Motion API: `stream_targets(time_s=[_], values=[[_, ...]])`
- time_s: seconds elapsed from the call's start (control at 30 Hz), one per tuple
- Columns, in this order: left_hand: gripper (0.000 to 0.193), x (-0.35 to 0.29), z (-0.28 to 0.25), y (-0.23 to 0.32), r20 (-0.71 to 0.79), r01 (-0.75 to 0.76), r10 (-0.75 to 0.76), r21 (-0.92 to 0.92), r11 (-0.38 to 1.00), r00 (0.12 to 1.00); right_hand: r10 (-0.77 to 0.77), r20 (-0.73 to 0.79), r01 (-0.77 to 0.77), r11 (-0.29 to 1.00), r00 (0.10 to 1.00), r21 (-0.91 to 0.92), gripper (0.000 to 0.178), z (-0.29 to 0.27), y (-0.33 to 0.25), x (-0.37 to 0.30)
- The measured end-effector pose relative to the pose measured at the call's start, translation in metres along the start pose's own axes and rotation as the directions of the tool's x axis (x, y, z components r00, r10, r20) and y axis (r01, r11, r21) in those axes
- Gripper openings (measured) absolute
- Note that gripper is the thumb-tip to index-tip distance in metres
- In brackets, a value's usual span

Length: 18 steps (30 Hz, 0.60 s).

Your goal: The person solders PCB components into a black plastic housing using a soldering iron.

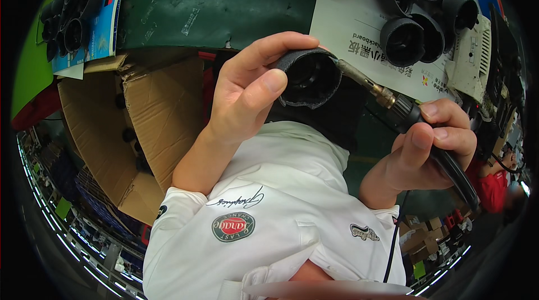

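In my left hand [247, 86] I hold a black, hollow, cup-shaped part [309, 95], its open side facing me and its lower edge ragged. Thumb and fingers grip it from its left side. My right hand [432, 145] is wrapped around the black handle of a soldering iron [393, 103]. The iron's metal tip meets the upper right rim of the black part; whether it touches or sits just off the rim I cannot tell.
More black hollow parts [404, 39] lie on a white printed sheet [351, 25] on the green table [219, 5]. Others sit at the far left on a blue sheet [106, 16]. An open cardboard box [163, 120] stands left. A whitish device [471, 58] is at right; a person in red [494, 190] is beyond.
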<state>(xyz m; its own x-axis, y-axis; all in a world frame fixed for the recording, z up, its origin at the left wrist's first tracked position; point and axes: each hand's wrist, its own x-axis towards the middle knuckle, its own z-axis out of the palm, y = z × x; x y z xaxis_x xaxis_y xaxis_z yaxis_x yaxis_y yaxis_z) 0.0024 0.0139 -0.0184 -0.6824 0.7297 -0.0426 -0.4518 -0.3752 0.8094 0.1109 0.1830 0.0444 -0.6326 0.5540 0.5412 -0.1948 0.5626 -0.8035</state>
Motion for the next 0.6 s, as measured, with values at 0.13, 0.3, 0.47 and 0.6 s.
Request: stream_targets(time_s=[0.13,0.3,0.47,0.6], values=[[0.054,0.0009,0.0004,0.0014,-0.004,-0.035,0.035,0.014,0.999,0.999,0.031,0.044,-0.033,0.999,0.999,0.041,0.034,-0.0042,0.0022,-0.0058],[0.053,0.0010,-0.0011,0.0028,0.014,0.010,-0.009,-0.028,1.000,1.000,0.026,0.069,-0.035,0.990,0.997,0.133,0.034,-0.0041,-0.0023,-0.0064],[0.054,0.0001,-0.0016,0.0056,-0.009,0.064,-0.065,-0.102,0.993,0.998,0.058,-0.023,-0.053,0.984,0.998,0.170,0.034,-0.0038,0.0013,-0.0080],[0.070,0.0031,0.0033,0.0021,-0.042,-0.012,0.008,-0.078,0.997,0.999,0.089,-0.067,-0.075,0.979,0.994,0.190,0.034,-0.0020,-0.0028,-0.0072]])
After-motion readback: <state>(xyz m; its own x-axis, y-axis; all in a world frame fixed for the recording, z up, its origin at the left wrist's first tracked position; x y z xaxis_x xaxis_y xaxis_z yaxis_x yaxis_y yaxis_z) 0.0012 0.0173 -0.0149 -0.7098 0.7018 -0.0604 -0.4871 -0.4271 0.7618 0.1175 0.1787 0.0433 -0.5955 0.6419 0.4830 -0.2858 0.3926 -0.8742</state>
